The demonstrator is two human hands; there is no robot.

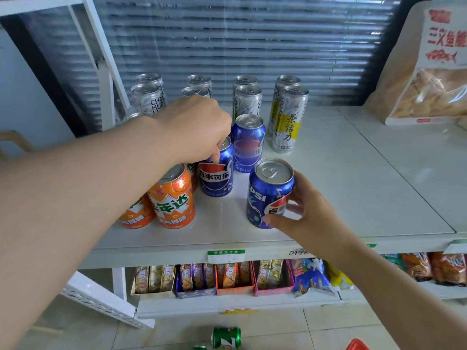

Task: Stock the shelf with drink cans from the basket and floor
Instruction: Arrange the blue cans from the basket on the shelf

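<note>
My right hand (305, 215) wraps thumb and fingers round an upright Pepsi can (269, 195) near the shelf's (353, 198) front edge. My left hand (194, 127) curls down, fingertips on the top of a second Pepsi can (216, 176) beside the orange Mirinda cans (174, 200). With tall tea cans (288, 117) lining the back edge, I judge stocking well along, though a green can (226, 337) lies on the floor near the red basket (356, 346).

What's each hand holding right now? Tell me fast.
Left hand: grips the middle Pepsi can from above.
Right hand: holds the front Pepsi can by its side.
</note>
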